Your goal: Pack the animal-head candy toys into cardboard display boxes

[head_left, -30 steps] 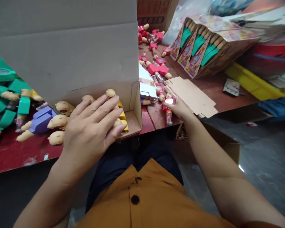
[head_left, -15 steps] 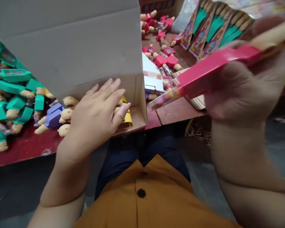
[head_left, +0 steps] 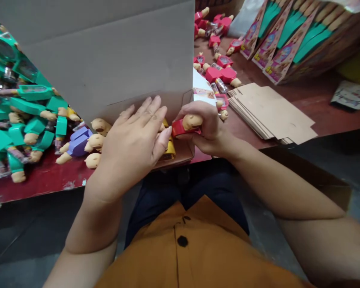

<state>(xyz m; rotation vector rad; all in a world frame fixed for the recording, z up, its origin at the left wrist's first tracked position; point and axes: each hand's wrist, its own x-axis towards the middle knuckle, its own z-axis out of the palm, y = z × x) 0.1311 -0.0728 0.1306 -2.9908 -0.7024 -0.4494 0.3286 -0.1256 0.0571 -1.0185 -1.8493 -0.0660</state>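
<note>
My left hand (head_left: 132, 144) lies flat, fingers spread, over toys with beige bear-like heads at the open side of a cardboard box (head_left: 184, 154). Between its thumb and the box's right wall, part of a yellow toy (head_left: 169, 150) shows. My right hand (head_left: 208, 128) is wrapped round a red toy (head_left: 180, 129), whose beige head (head_left: 192, 121) points up toward me. That toy is at the right end of the box, beside the yellow one. The box's large grey flap (head_left: 108, 60) stands up behind both hands.
Green toys (head_left: 24, 124) are heaped at the left, with a purple toy (head_left: 77, 143) nearer the box. Red toys (head_left: 219, 74) lie behind right. Flat cardboard pieces (head_left: 273, 112) sit at the right, below triangular printed packs (head_left: 282, 56) of green toys.
My right hand has moved left and inward with the red toy, from the right side to the box. The toy now points head-up. My left hand stays over the toys; the view has shifted slightly.
</note>
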